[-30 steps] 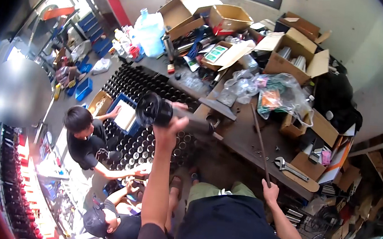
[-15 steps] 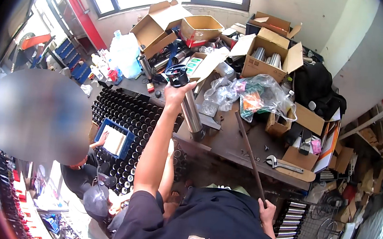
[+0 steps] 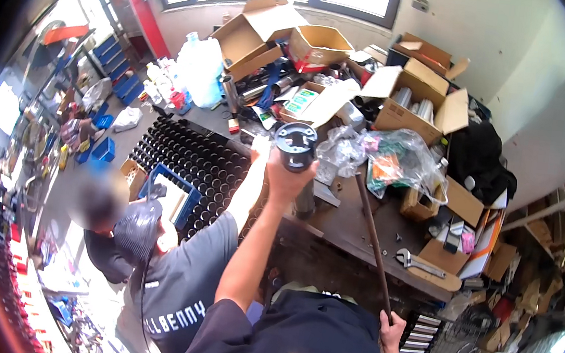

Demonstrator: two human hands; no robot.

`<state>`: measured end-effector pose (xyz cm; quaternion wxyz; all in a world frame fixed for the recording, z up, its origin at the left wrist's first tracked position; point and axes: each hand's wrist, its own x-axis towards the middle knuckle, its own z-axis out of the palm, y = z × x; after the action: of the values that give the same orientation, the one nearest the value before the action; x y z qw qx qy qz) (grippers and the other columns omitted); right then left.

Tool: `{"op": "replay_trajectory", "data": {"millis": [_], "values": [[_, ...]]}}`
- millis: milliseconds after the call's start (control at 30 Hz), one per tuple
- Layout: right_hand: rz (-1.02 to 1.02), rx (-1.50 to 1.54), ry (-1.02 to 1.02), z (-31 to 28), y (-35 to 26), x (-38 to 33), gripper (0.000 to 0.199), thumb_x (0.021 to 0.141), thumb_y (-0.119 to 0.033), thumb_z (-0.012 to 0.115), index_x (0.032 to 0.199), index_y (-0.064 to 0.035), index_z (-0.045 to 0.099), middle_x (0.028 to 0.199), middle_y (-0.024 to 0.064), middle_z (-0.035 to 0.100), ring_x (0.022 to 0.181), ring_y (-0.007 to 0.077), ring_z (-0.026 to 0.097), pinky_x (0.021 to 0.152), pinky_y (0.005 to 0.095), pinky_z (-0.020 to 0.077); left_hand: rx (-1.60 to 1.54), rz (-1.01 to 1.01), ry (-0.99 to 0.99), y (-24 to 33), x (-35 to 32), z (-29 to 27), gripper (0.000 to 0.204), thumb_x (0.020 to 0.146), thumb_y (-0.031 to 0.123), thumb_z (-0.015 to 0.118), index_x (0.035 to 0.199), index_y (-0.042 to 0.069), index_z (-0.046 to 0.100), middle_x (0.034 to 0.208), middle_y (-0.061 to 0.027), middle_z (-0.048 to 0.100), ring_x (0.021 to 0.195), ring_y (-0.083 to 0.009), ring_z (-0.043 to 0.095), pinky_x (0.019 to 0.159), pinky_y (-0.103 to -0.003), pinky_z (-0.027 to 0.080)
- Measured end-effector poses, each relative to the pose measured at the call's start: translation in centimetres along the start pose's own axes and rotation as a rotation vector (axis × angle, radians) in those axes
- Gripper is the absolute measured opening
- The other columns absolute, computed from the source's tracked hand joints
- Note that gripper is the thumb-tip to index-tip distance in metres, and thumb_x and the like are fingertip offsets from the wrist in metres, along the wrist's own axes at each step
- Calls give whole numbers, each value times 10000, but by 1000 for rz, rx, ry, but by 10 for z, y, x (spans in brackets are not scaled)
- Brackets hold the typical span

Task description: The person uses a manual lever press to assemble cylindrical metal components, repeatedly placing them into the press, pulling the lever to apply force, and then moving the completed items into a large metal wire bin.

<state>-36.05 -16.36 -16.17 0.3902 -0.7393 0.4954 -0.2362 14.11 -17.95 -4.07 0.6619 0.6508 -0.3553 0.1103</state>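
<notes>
My left hand [image 3: 287, 179] is wrapped round the upper end of a metal cylinder [image 3: 304, 203], just under its round black cap [image 3: 297, 139]. The cylinder stands nearly upright by the table's front edge, its lower part partly behind my hand. At the right, my right hand [image 3: 392, 326] is closed round the lower end of a long brown rod [image 3: 376, 245]. The rod lies slanting across the table edge, its far end near a clear plastic bag [image 3: 404, 163]. A co-worker's hand [image 3: 260, 148] reaches toward the table just left of my left hand.
On the dark table [image 3: 353, 229] lie an adjustable wrench [image 3: 418, 263] and several loose bolts. Open cardboard boxes [image 3: 409, 119] crowd its back. Rows of black-rimmed tubes [image 3: 192, 153] and a blue bin [image 3: 190, 207] are at the left, beside the co-worker [image 3: 181, 290].
The cylinder's cap has tipped toward me and shifted right in the picture with my left hand. The co-worker has leaned in, reaching an arm to the table. My right hand keeps the rod.
</notes>
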Motion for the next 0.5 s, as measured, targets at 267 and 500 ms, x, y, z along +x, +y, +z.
{"op": "replay_trajectory", "data": {"millis": [267, 500], "values": [[-60, 31, 18, -6, -9, 10, 373, 888, -167, 696, 649, 22, 481, 531, 44, 324, 537, 66, 335, 463, 324, 277, -239, -161, -150, -3, -25, -6, 693, 631, 199, 941, 1167, 12, 545, 1076, -121, 675, 984, -198, 648, 888, -352, 522], [-68, 49, -27, 1, -17, 19, 367, 887, -171, 702, 658, 14, 484, 541, 36, 323, 538, 77, 317, 468, 320, 276, -171, -298, -243, -1, -16, -10, 665, 628, 213, 924, 1187, 29, 613, 1009, -90, 718, 927, -204, 685, 874, -349, 538]]}}
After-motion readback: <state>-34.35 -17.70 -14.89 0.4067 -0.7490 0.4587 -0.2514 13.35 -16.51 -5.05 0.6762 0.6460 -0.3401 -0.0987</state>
